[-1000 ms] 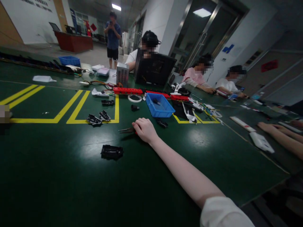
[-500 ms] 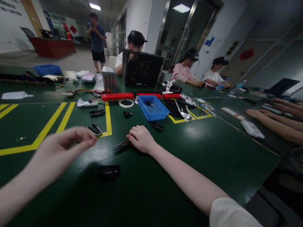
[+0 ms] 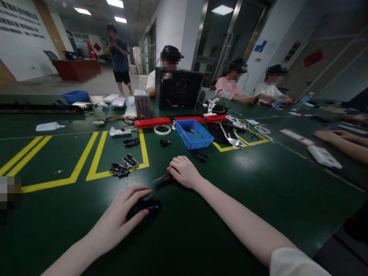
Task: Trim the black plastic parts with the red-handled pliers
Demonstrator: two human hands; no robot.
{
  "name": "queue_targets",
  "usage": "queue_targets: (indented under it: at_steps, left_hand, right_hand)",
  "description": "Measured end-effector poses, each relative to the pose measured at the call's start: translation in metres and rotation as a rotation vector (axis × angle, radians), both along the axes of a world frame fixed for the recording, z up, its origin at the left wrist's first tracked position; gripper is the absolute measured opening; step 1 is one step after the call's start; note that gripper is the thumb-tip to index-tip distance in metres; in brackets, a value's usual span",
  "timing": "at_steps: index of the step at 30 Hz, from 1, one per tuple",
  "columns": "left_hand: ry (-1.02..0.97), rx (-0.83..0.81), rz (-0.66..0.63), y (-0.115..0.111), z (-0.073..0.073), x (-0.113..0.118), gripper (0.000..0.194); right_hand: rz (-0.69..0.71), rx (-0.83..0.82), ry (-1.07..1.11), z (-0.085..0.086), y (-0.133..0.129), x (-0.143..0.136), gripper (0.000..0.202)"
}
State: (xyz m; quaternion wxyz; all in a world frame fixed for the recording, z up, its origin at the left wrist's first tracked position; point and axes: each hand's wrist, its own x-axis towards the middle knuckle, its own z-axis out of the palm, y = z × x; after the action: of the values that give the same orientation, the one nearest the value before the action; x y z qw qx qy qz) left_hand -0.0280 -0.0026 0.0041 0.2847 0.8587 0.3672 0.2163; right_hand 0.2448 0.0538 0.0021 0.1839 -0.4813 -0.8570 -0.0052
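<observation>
Head camera view: my left grip (image 3: 124,209) has come down to the black shell (image 3: 155,208), where half a second ago it hung in the air short of it. The fingers arch over the far side and the thumb lies along the near side, so the shell sits between them; I cannot tell whether they press on it. For the work, this means both my hands are now busy at once. My right grip (image 3: 185,172) stays wrapped around the handle of the pliers (image 3: 163,178), whose thin tips point left, just beyond the shell. The shell lies on the counter (image 3: 184,239), nearer to me than the pliers. Beyond my left grip, two dark hollow pieces (image 3: 119,168) lie side by side at the yellow tape (image 3: 100,178). Past my right grip stands the blue tray (image 3: 197,145) with a dark part (image 3: 189,129) inside; a slim black piece (image 3: 200,155) lies just beside its near side, and a black cone-shaped part (image 3: 165,143) lies to its left
</observation>
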Motion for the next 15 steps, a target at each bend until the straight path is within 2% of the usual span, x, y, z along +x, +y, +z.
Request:
queue_targets:
  at_steps: [6,15]
  left_hand:
    - [0.101,0.120,-0.063,-0.0028,0.0094,0.0013,0.035]
    - [0.156,0.173,-0.083,-0.0046,0.0119,0.0037,0.034]
  right_hand:
    - [0.002,0.016,0.009,0.0008,-0.0006,-0.0011,0.030]
    - [0.005,0.034,-0.016,0.0008,-0.0016,0.0004,0.032]
